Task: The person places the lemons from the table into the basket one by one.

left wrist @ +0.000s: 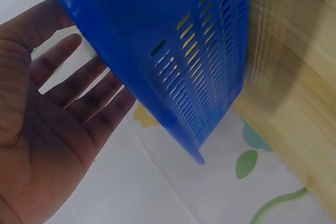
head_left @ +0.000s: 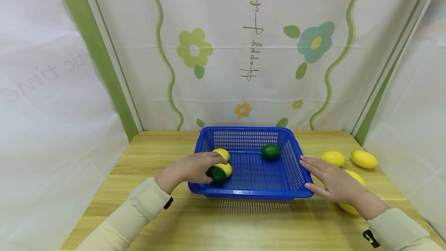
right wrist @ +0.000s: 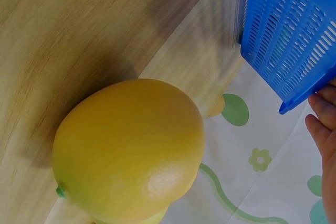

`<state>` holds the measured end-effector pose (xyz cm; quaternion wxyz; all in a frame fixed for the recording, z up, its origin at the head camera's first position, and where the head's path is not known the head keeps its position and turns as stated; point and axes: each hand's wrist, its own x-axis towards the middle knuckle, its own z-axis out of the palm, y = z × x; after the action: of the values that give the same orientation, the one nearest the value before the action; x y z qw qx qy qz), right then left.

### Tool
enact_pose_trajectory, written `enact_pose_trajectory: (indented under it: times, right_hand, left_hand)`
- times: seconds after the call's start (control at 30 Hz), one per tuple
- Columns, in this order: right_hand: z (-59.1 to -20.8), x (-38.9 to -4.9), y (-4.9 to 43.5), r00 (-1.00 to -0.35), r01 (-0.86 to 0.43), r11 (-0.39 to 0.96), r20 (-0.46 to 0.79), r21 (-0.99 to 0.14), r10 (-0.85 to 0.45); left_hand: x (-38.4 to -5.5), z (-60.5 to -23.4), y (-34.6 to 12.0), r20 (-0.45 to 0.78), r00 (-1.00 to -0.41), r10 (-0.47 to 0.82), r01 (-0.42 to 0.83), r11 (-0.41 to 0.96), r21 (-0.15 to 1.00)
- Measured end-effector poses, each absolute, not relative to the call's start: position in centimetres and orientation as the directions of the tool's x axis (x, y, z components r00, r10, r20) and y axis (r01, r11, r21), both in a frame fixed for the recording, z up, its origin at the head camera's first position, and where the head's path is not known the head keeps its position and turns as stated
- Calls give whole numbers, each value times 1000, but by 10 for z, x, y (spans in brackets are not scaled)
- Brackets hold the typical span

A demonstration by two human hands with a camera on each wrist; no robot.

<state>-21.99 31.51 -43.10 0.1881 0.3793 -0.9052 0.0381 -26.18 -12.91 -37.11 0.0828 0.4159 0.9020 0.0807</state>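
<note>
A blue plastic basket (head_left: 251, 193) stands on the wooden table. My left hand (head_left: 198, 167) reaches over its left rim, fingers loosely bent and spread above a dark green lime-like fruit (head_left: 218, 175) and two lemons, the nearer lemon (head_left: 228, 169) and the farther lemon (head_left: 222, 152). In the left wrist view the palm of the left hand (left wrist: 52, 114) shows bare, its fingertips hidden behind the rim. My right hand (head_left: 331, 179) lies at the basket's right rim, fingers extended and thumb apart. Another green fruit (head_left: 270, 152) sits in the basket's back right corner.
Right of the basket lie several lemons: one lemon (head_left: 332, 158) near the back, another lemon (head_left: 364, 159) farther right, and others partly hidden under my right hand. A large lemon (right wrist: 128, 145) fills much of the right wrist view. A patterned curtain (head_left: 219, 88) hangs behind the table.
</note>
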Motion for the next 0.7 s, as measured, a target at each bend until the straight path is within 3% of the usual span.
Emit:
enact_pose_trajectory:
  times: [0.7]
  right_hand:
    - [-428,-220,313,-630,-710,700,373,81,-681]
  left_hand:
    - [-258,-368,-135,-41,-660,751,728,651,214]
